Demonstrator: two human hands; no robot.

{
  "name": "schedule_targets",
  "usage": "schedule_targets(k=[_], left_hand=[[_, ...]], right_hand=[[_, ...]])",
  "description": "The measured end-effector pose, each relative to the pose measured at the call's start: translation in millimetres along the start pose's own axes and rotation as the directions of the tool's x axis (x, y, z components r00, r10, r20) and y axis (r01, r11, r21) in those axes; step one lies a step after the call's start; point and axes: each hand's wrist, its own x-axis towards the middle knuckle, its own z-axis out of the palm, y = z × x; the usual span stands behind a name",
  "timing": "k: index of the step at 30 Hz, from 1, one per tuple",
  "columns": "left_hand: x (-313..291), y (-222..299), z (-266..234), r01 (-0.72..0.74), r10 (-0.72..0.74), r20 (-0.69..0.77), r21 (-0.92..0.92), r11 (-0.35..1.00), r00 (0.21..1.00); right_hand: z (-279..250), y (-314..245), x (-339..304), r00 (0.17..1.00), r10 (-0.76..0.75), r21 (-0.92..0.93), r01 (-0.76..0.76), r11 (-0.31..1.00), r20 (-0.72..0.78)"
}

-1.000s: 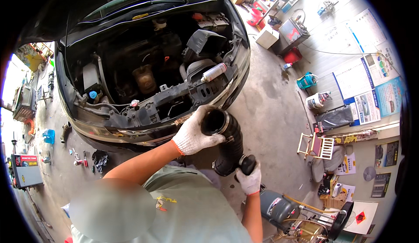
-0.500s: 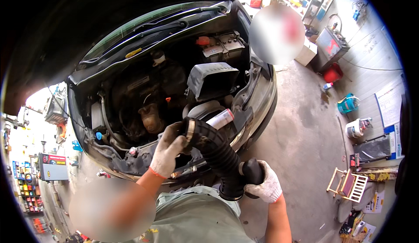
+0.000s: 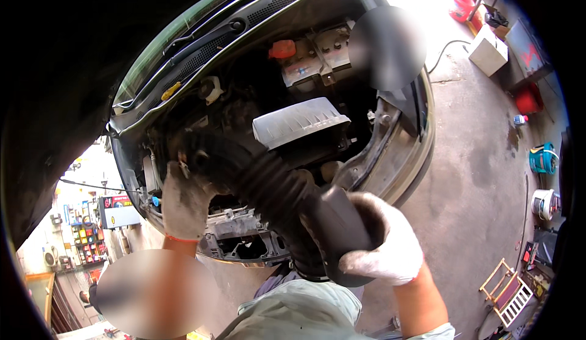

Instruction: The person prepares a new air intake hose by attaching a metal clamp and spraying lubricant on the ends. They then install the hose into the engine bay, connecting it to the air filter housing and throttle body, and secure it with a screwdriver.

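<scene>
A black corrugated air intake hose (image 3: 271, 181) is held up over the front of the engine bay. My left hand (image 3: 186, 209), in a whitish work glove, grips its far-left end; the fingertips are partly hidden and in shadow. My gloved right hand (image 3: 390, 239) wraps round the smooth black box-shaped chamber (image 3: 342, 227) on the hose's near end. Beyond the hose sits a grey ribbed air filter housing cover (image 3: 302, 120), apart from both hands. The hose hides much of the engine.
A car battery (image 3: 314, 59) with a red terminal cap (image 3: 282, 49) stands at the far side of the bay. The raised hood (image 3: 55, 96) overhangs the left. On the floor at right are a teal bucket (image 3: 542, 159), a white bucket (image 3: 542, 206) and a small wooden chair (image 3: 508, 294).
The hose has come up closer to the view, its left end moving left and farther over the engine. Both hands moved with it, keeping hold. The spray can behind it is now out of sight.
</scene>
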Motion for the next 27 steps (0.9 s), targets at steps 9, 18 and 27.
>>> schedule_targets(k=[9,18,27], left_hand=[[85.3,-34.8,-86.0,0.136,-0.072,-0.328,0.178,0.975,0.942],[209.6,-142.3,-285.5,0.332,0.434,-0.247,0.934,-0.13,0.866],[302.9,-189.3,-326.0,0.174,0.604,-0.088,0.981,-0.085,0.792]], right_hand=[[13.6,-135.4,156.7,0.967,-0.253,-0.465,0.228,0.855,0.009],[2.9,-120.1,356.2,0.93,-0.236,-0.754,0.366,0.545,0.28],[92.5,-122.1,360.9,0.964,-0.245,-0.755,0.237,0.611,0.105]])
